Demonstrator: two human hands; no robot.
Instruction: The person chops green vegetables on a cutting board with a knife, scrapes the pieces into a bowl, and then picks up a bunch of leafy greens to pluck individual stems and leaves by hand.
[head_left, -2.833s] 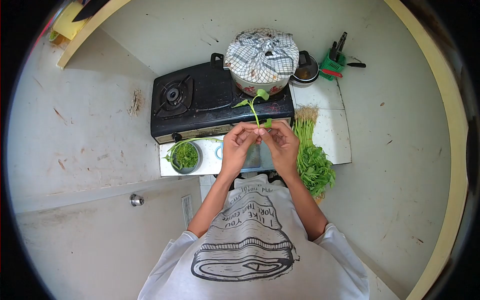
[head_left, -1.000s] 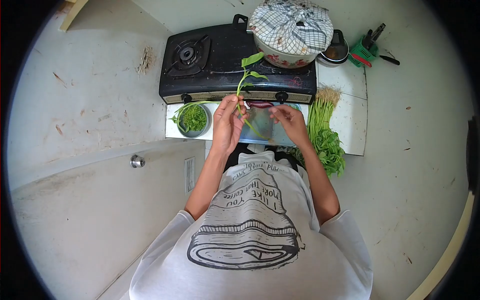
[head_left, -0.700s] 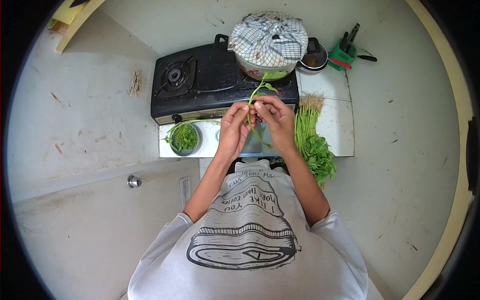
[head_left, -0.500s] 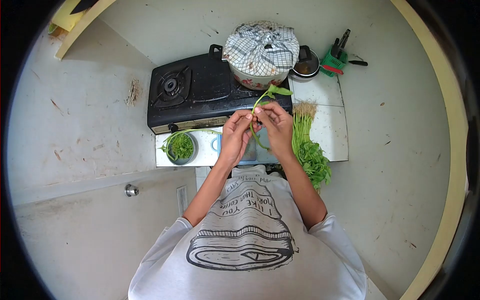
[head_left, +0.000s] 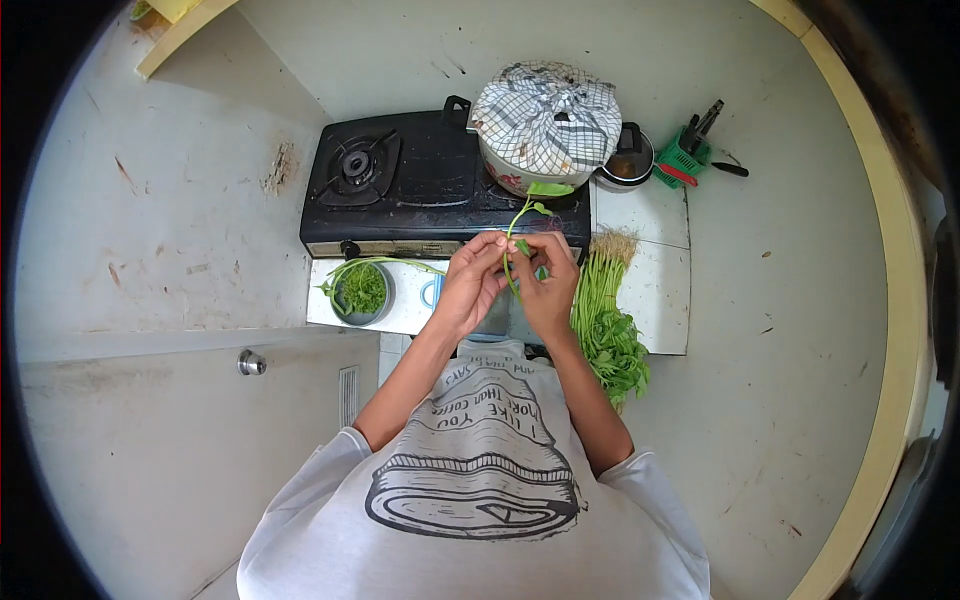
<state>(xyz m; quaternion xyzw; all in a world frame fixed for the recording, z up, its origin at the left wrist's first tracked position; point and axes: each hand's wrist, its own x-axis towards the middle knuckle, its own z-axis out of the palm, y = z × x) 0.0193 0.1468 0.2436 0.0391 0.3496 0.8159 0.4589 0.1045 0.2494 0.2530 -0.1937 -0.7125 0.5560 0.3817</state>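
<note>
In the middle of the head view, both hands are raised in front of my chest. A leafy green stem point(head_left: 516, 212) stands between them, its top leaf in front of the lidded pot. My left hand point(head_left: 470, 288) pinches this stem between thumb and fingers. Right beside it, my right hand point(head_left: 546, 295) is also closed at the stem, with a small leaf at its fingertips. Below the fingers part of the stem is hidden. A bunch of leafy greens with roots point(head_left: 608, 345) lies to the right of my right hand.
A bowl of picked greens point(head_left: 385, 312), with long stems across it, sits on the counter at left. Behind are a black gas stove point(head_left: 430, 150), a cloth-covered pot point(head_left: 500, 172) and a small saucepan point(head_left: 640, 160). A green basket point(head_left: 678, 160) holds utensils at right.
The whole view has shifted slightly. The stem's upper leaf now sits lower relative to the pot, and a small leaf shows at my right fingertips. Both hands stay close together.
</note>
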